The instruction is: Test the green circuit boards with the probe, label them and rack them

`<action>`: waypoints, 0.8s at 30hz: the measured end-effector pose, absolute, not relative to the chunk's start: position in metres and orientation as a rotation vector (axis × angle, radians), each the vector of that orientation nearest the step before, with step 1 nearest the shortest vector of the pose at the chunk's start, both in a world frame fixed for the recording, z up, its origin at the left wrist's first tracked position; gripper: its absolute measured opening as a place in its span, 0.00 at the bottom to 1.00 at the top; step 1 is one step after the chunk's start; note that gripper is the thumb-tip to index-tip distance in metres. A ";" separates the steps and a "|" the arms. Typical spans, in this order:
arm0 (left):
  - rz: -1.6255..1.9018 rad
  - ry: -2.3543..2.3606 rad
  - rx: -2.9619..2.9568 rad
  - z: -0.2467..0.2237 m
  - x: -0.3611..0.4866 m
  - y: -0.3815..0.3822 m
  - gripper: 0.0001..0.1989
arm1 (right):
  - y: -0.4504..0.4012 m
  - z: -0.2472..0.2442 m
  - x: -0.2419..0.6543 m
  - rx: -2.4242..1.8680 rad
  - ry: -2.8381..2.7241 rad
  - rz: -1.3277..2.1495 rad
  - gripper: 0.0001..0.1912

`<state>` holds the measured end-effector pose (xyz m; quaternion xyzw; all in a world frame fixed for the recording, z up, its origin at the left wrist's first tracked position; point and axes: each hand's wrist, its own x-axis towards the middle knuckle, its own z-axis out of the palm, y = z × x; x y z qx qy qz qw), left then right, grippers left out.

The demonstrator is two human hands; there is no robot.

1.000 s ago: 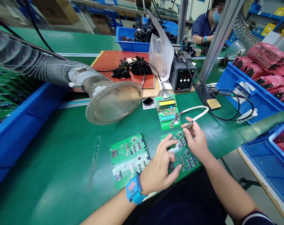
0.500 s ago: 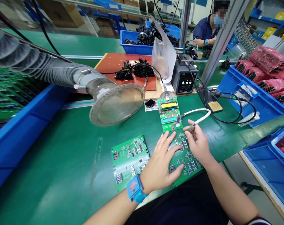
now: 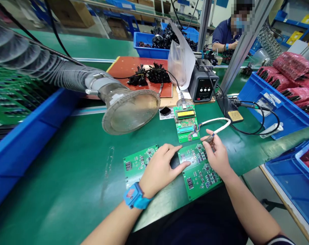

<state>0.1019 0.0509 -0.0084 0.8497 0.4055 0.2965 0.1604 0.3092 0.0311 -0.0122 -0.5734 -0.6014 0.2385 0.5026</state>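
Note:
My right hand pinches the connector at the end of a white cable, over the upper right of a green circuit board panel. That cable runs to a small green board with a yellow display. My left hand, with a blue wrist strap, has thumb and fingers apart and holds nothing. Its fingertips are by the left edge of the right panel, and the hand covers much of a second circuit board panel.
A fume extractor hood hangs over the bench. Behind stand a soldering station and an iron holder with sponge. Blue bins flank both sides. A person sits at the far right.
My left hand has moved left off the right panel, uncovering its displays, and now covers more of the left one. My right hand keeps the connector at nearly the same spot.

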 end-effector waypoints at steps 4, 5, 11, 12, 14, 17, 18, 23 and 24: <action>0.875 1.156 2.437 -0.010 0.102 0.050 0.24 | 0.023 -0.004 0.313 -1.354 -1.360 0.662 0.21; 0.880 1.154 2.444 -0.010 0.102 0.050 0.24 | 0.017 -0.001 0.314 -1.342 -1.321 0.682 0.22; 0.930 1.133 2.472 -0.014 0.102 0.050 0.22 | -0.027 0.002 0.324 -1.384 -1.317 0.791 0.23; 0.941 1.133 2.472 -0.014 0.102 0.050 0.22 | -0.032 0.000 0.325 -1.397 -1.338 0.786 0.23; 0.960 1.132 2.476 -0.014 0.103 0.050 0.22 | -0.036 -0.004 0.325 -1.410 -1.365 0.761 0.22; 0.973 1.125 2.485 -0.014 0.103 0.050 0.22 | -0.036 -0.007 0.324 -1.402 -1.369 0.743 0.22; 0.972 1.125 2.486 -0.013 0.103 0.049 0.22 | -0.035 -0.008 0.323 -1.398 -1.366 0.744 0.22; 0.952 1.157 2.466 -0.012 0.104 0.049 0.21 | -0.035 -0.005 0.322 -1.420 -1.402 0.742 0.19; 0.950 1.163 2.462 -0.012 0.104 0.049 0.21 | -0.035 -0.005 0.322 -1.432 -1.417 0.733 0.19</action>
